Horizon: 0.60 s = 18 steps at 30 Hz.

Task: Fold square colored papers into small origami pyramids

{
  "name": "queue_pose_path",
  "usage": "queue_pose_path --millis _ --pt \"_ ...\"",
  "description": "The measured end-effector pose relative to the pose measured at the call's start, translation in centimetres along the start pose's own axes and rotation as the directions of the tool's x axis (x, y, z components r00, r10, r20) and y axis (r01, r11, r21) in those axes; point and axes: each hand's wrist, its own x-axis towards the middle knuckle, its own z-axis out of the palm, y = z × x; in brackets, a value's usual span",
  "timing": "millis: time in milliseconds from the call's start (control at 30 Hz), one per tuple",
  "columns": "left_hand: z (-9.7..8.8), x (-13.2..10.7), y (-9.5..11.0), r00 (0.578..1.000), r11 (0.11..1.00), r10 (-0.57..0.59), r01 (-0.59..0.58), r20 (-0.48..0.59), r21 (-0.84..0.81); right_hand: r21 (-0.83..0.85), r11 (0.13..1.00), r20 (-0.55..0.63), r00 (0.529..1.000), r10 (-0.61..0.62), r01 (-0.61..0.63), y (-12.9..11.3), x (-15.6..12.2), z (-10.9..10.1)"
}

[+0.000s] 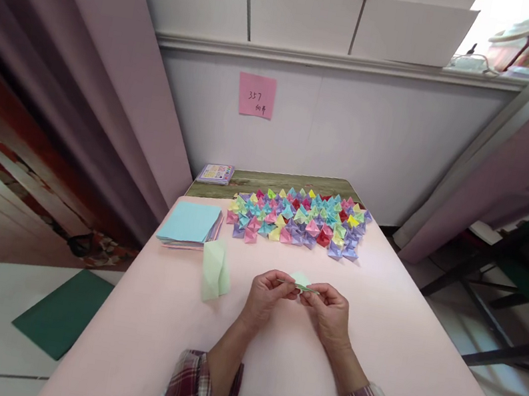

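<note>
A small piece of pale green folded paper (301, 279) is held between my two hands, above the middle of the table. My left hand (269, 295) pinches its left end between thumb and fingers. At the other end, my right hand (329, 311) grips the paper the same way. The fingers cover its lower edge, so the exact fold cannot be made out. Another light green sheet (214, 272), creased and standing partly off the surface, lies to the left of my hands.
Many small folded paper pieces (299, 219) in mixed colours spread along the back of the pink-covered table (402, 343). A stack of coloured paper (190, 223), light blue on top, sits at left. Behind it lies a small booklet (216, 173). A pink note (256, 96) hangs on the wall.
</note>
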Motion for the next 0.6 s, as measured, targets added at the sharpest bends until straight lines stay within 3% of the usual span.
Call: queue_pose_path --millis 200,333,467,600 --pt "-0.2 0.1 -0.8 0.999 0.995 0.001 0.003 -0.040 0.098 -0.112 0.992 -0.079 0.996 0.045 -0.053 0.0 0.0 0.3" --pt "0.0 0.2 -1.1 0.997 0.996 0.020 -0.014 -0.072 0.085 -0.038 0.998 -0.106 0.993 0.053 -0.058 0.1 0.0 0.7" --pt "0.1 0.2 -0.9 0.997 0.998 0.013 -0.008 -0.080 0.056 -0.020 0.998 -0.064 0.997 0.053 -0.055 0.2 0.0 0.8" --pt "0.1 0.2 -0.6 0.993 0.996 0.042 -0.033 -0.110 0.085 -0.065 0.989 0.049 0.990 0.135 -0.131 0.2 0.1 0.9"
